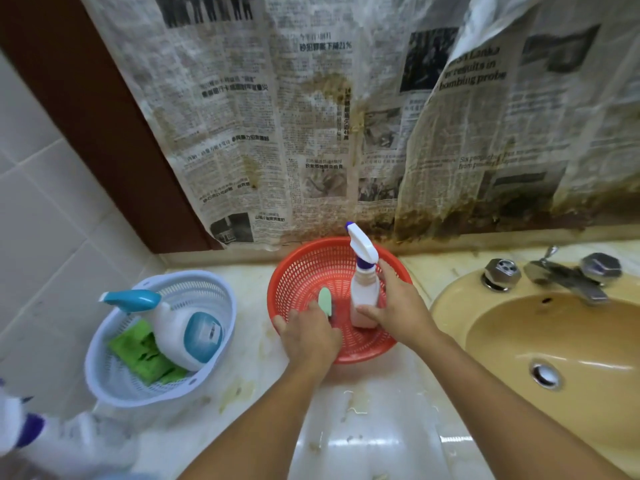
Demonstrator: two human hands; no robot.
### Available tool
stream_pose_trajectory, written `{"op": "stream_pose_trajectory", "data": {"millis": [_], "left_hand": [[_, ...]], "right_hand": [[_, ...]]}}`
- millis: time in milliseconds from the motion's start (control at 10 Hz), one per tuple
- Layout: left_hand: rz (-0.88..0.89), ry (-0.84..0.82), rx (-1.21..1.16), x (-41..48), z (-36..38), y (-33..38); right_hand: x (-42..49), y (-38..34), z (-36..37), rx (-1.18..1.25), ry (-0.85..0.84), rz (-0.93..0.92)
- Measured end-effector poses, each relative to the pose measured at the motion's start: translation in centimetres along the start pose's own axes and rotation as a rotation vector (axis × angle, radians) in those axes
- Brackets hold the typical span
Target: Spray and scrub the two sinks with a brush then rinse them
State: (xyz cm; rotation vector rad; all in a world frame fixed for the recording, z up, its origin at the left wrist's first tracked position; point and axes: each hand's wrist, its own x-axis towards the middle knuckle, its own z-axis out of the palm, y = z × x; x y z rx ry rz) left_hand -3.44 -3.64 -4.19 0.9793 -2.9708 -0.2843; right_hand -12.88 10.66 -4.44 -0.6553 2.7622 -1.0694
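Both hands are reaching into the red basket (298, 271) on the counter (363, 420), beside the sink (491, 344).
The right hand (398, 306) is curling round the upright spray bottle (363, 292), probably light, slippery plastic, best held at the neck; the left hand (308, 337) is closing on the stiff green brush (325, 301).

Pale marble bench (374, 393), stained. On it: white basket (104, 368) at left, red basket (294, 271) in middle. Yellow sink (460, 306) set in at right.

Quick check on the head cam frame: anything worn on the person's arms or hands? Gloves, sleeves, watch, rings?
Nothing worn that shows. The left hand and right hand are bare, no gloves. Both forearms are bare up to the bottom edge of the frame, with no sleeve, watch or bracelet. No rings are visible.
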Motion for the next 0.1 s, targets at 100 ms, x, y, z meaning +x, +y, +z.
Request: {"op": "stream_pose_trajectory", "data": {"millis": [100], "left_hand": [[0.028,0.018,0.028,-0.09,-0.25,-0.17]], "right_hand": [[-0.37,0.20,-0.78,-0.039,0.019,0.007]]}}
